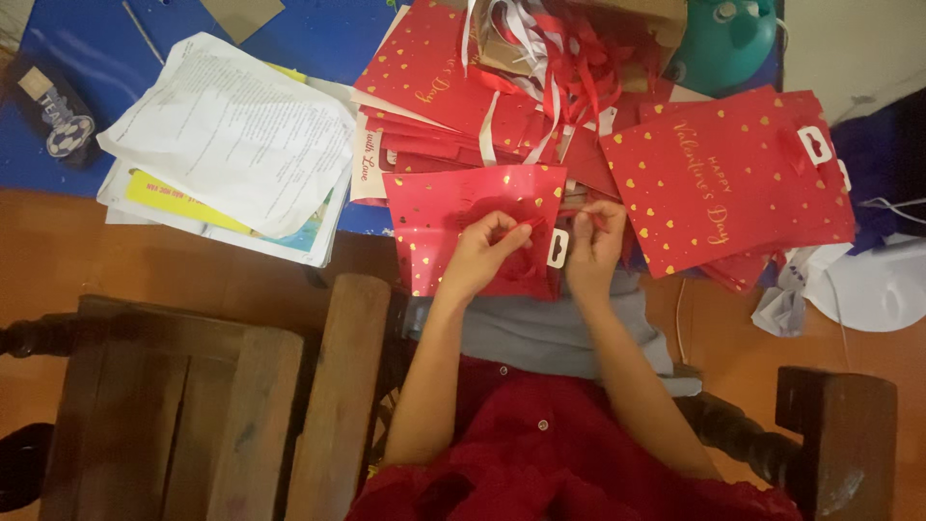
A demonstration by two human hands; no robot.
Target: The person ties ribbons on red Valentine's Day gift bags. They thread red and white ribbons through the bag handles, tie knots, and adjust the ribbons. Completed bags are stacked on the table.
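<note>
At the top centre of the frame you have an open cardboard box (648,21) with a tangle of red and white ribbons (555,60) spilling out of it over a stack of flat red bags (429,96). Just below that, in the middle of the frame, lies the red gift bag (453,207) with gold hearts that you are working on, its white tag (558,249) between your two hands. Your left hand (479,253) rests on the bag's lower middle, fingers pinched together on a bit of red ribbon (529,224). Your right hand (593,246) sits just right of the tag at the bag's edge, fingertips pressed closed on the same ribbon. Another red bag (728,183) lies to the right, and a pile of printed papers (231,135) at the upper left.
</note>
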